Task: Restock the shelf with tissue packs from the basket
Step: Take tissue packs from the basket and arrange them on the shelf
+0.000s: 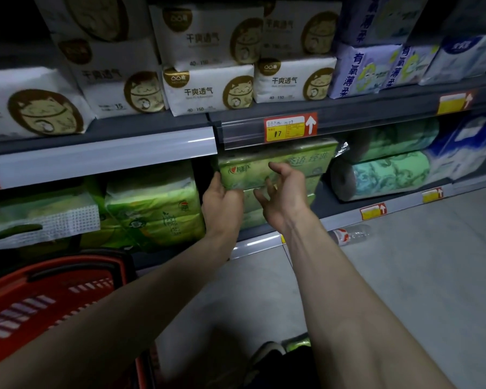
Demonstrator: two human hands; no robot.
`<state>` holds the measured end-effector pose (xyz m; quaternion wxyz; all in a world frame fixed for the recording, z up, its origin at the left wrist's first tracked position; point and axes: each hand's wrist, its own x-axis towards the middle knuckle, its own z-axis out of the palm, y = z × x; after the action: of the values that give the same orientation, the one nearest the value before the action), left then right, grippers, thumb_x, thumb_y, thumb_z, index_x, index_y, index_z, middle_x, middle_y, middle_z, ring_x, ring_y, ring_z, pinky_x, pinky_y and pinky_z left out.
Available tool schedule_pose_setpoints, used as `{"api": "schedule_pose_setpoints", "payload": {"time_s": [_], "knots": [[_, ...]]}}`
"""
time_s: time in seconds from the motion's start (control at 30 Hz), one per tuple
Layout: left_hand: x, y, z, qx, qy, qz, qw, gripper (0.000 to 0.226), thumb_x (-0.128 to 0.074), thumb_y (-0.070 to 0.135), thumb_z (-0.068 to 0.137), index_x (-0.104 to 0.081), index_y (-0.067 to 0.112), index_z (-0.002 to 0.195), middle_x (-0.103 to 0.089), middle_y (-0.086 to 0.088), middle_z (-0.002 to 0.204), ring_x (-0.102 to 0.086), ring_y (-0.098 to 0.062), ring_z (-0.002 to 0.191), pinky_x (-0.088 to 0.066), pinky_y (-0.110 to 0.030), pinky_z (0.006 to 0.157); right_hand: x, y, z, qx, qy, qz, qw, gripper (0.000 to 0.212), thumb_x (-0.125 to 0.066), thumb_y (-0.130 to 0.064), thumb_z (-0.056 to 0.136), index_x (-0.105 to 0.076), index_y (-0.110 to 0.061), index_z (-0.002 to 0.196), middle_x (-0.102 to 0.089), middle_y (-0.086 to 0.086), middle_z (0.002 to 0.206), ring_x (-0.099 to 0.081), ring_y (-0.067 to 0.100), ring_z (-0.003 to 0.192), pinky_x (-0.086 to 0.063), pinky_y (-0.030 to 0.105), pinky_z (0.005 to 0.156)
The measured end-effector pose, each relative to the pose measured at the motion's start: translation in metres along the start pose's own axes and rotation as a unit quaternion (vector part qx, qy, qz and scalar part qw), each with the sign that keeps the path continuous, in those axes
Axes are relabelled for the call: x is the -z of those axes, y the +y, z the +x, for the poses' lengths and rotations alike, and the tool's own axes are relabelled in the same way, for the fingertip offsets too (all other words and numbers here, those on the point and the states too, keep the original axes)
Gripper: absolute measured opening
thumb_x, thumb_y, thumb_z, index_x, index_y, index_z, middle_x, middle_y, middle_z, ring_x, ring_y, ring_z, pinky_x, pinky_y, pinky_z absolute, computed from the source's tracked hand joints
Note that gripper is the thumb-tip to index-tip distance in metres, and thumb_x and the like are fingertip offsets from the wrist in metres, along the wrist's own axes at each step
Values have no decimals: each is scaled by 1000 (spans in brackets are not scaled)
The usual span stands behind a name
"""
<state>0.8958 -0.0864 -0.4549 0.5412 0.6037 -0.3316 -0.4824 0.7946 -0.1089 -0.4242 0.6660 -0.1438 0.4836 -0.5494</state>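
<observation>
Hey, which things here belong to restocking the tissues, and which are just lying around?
Part of the job: green tissue pack on the shelf, left hand at its left end, right hand open in front of it, red basket.
Just lying about: plastic bottle on the floor, white cat-print packs above, green rolls to the right.

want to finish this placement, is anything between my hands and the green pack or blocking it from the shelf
Nothing visible does. The green tissue pack already sits on the shelf under the price rail; the left hand touches its left end, and the right hand hovers open before it.
</observation>
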Motion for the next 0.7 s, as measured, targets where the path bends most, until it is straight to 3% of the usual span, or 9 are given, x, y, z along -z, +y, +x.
{"api": "schedule_pose_setpoints", "payload": {"time_s": [0.07,0.13,0.2,0.3,0.4,0.53,0.6,0.7], "knots": [[3,0,-3,-15,-16,9,1000,59,-50,0,69,-70,22,121,-75,10,95,-64,-13,87,-49,-31,79,-2,0,0,0,6,-9,1000,17,-57,-15,98,-63,-24,110,-57,-7,113,-53,10,105,-45,39,99],[3,-2,-3,-19,-18,8,1000,61,-49,-4,71,-69,22,122,-75,9,97,-63,-8,83,-49,-30,79,-4,1,0,3,10,-12,1000,38,-58,-15,96,-60,-23,133,-55,-5,126,-53,13,119,-47,39,100],[2,-4,-3,-9,-14,2,1000,68,-50,-1,70,-65,23,132,-76,11,106,-66,-8,91,-54,-34,86,-5,1,-1,2,12,-15,1000,46,-58,-15,96,-55,-25,141,-53,-7,126,-51,13,122,-47,40,99],[0,-4,-7,-2,-19,-7,1000,82,-52,2,67,-54,27,146,-74,14,120,-68,-12,112,-54,-46,104,-2,-3,-2,-5,16,-19,1000,28,-58,-18,97,-61,-25,124,-53,-10,111,-52,14,112,-47,40,97],[0,0,-12,-2,-20,-2,1000,67,-52,-2,73,-60,29,131,-75,16,110,-69,-6,104,-55,-37,95,3,-4,-2,-8,22,-33,999,9,-57,-22,98,-63,-25,105,-57,-6,109,-53,15,103,-49,40,92],[5,6,-20,3,-20,2,1000,63,-50,-11,84,-58,29,132,-74,24,99,-67,7,85,-51,-24,78,14,-10,-7,11,51,-34,998,17,-48,-26,103,-65,-29,106,-55,2,127,-52,23,123,-52,42,93],[11,11,-24,20,-27,12,999,67,-51,-9,86,-54,30,140,-69,26,100,-65,5,91,-53,-27,85,21,-14,-15,19,61,-34,997,21,-46,-27,104,-64,-29,114,-53,3,135,-51,26,129,-53,42,90],[18,21,-29,29,-40,45,998,64,-56,8,76,-59,31,135,-71,17,107,-66,-10,101,-55,-39,97,30,-19,-27,22,72,-47,996,19,-51,-30,103,-65,-26,115,-57,3,132,-56,27,121,-54,42,84]]}}
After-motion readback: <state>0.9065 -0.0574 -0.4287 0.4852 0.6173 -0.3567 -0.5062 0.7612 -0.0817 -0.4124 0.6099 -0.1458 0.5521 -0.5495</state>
